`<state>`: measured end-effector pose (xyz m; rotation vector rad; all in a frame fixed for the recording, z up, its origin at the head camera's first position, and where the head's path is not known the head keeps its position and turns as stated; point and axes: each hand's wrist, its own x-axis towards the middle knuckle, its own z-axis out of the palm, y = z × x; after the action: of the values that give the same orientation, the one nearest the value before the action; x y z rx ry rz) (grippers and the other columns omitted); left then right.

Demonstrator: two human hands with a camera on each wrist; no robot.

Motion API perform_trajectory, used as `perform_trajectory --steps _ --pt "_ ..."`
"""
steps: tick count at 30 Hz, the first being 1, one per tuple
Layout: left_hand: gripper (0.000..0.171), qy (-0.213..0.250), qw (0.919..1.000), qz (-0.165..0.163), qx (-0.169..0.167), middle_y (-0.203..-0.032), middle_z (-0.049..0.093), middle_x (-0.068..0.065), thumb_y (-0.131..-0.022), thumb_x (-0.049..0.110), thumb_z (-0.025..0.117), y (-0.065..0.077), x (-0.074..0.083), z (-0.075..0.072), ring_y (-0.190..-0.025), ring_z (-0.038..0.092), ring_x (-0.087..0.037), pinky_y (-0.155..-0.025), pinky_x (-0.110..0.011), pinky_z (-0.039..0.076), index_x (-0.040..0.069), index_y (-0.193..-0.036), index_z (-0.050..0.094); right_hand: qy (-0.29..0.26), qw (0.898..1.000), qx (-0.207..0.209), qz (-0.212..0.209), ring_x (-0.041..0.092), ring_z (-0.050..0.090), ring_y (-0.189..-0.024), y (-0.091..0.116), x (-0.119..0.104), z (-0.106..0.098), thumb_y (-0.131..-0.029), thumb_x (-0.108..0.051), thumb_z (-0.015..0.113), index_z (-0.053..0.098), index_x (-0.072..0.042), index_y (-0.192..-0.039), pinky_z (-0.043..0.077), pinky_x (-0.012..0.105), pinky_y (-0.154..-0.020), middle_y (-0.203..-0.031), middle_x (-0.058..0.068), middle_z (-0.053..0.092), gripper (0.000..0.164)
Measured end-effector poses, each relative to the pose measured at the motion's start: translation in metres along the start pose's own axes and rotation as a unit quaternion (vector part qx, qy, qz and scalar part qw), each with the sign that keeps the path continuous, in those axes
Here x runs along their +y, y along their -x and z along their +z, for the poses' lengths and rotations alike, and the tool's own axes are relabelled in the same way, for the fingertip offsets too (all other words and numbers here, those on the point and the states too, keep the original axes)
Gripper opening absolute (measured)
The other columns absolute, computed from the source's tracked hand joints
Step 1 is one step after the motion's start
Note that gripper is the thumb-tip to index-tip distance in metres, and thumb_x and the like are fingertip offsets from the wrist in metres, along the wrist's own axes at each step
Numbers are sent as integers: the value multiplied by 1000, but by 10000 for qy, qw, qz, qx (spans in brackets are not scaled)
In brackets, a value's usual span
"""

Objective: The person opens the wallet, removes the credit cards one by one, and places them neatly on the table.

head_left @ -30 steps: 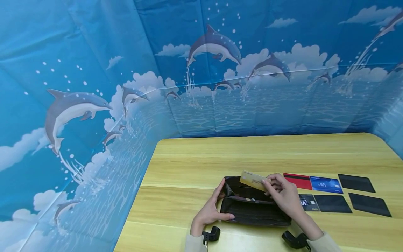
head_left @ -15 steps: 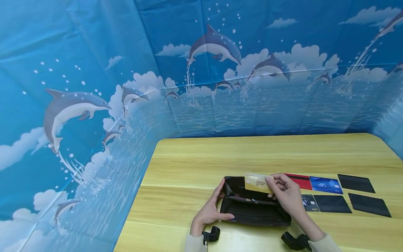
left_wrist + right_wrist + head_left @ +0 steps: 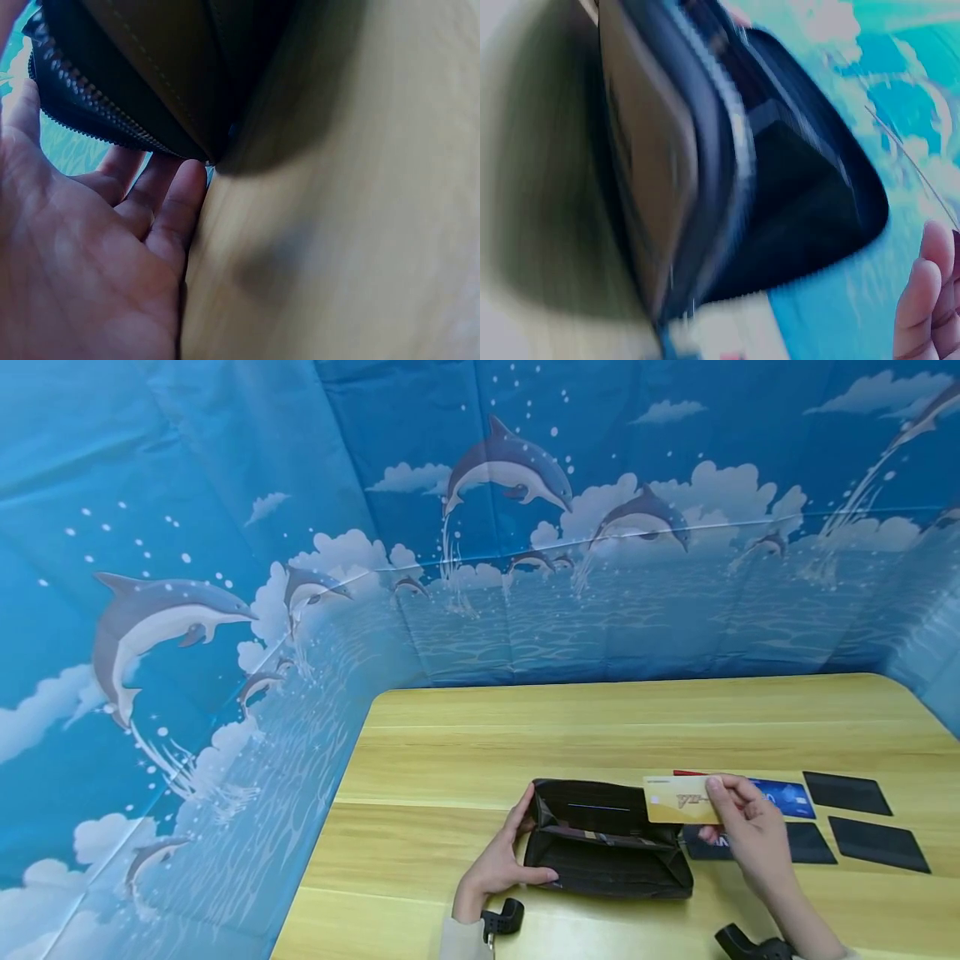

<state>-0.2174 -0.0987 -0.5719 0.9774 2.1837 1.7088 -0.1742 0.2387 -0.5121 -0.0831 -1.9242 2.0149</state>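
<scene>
A black zip wallet (image 3: pixel 607 872) stands spread wide on the table, its inner pockets facing up in the head view. My left hand (image 3: pixel 498 860) grips its left end, thumb over the near flap and fingers around the far side. The left wrist view has those fingers against the toothed zip edge of the wallet (image 3: pixel 90 90). Between thumb and fingers, my right hand (image 3: pixel 757 835) pinches a gold bank card (image 3: pixel 675 802), which overlaps the wallet's right end. In the blurred right wrist view, fingertips (image 3: pixel 919 300) show beside the wallet (image 3: pixel 810 195); the card is not distinct there.
Right of the wallet lie two rows of cards: a blue card (image 3: pixel 787 799), a mostly covered red card (image 3: pixel 686 772), a dark card with lettering (image 3: pixel 701 843) and several black cards (image 3: pixel 847 793). A dolphin-print curtain (image 3: pixel 510 635) borders the wooden table (image 3: pixel 600 727).
My right hand has moved right with the gold card, from over the wallet's middle pocket to its right end, now covering much of the red card. The left hand keeps its hold.
</scene>
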Motion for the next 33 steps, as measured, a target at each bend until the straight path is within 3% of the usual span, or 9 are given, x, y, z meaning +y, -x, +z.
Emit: perform_trajectory --steps 6,9,13,16,19,23,29,33 --pt "117 -35 10000 47 19 -152 21 -3 -71 0 82 1 5 -1 -120 44 -22 -104 -40 32 22 -154 2 92 9974 118 708 15 57 -47 6 -1 -43 -96 -17 57 65 -18 -97 48 24 -43 -79 -8 69 8" --pt "116 43 10000 -1 22 -151 23 -7 -71 -3 81 2 16 -2 -121 44 -25 -104 -45 31 19 -154 3 855 9899 76 1133 17 59 -50 9 7 -62 -96 -24 58 64 -18 -98 49 25 -46 -77 -11 68 9" --pt "114 156 9999 65 35 -149 26 -12 -71 -5 80 3 24 -2 -120 45 -29 -104 -49 30 15 -154 4 2041 9598 -168 1918 21 60 -55 15 19 -81 -96 -40 54 55 -2 -113 50 28 -50 -76 -6 67 43" --pt "116 24 10000 9 46 -150 24 -8 -71 -2 81 2 16 -1 -120 45 -26 -104 -45 31 18 -154 3 2429 9354 -481 2524 24 60 -60 20 26 -92 -93 -50 53 46 8 -122 51 29 -54 -75 2 67 66" --pt "117 -81 9999 -30 63 -151 23 -5 -71 0 82 2 6 0 -120 45 -23 -104 -43 32 22 -154 3 2768 9113 -837 2931 24 60 -62 23 32 -99 -89 -59 52 43 9 -125 47 28 -56 -72 5 65 78" --pt "118 -51 10000 36 67 -150 24 -5 -70 2 83 2 0 0 -120 45 -23 -104 -41 32 22 -154 3 3208 8911 -1218 2969 24 58 -61 26 36 -100 -86 -65 52 42 13 -123 39 29 -53 -66 5 63 87" --pt "118 -71 10000 -20 64 -149 26 -5 -70 1 83 1 -1 1 -119 46 -22 -104 -42 31 23 -154 3 3467 8843 -1239 2870 23 56 -58 30 41 -97 -83 -65 55 44 16 -118 36 30 -52 -62 3 59 89" --pt "117 -61 10000 21 55 -149 26 -8 -70 -2 82 2 6 1 -119 45 -25 -104 -45 31 19 -154 3 3820 8772 -1108 2688 21 51 -58 30 47 -97 -83 -64 57 54 12 -108 33 31 -53 -60 1 56 81"
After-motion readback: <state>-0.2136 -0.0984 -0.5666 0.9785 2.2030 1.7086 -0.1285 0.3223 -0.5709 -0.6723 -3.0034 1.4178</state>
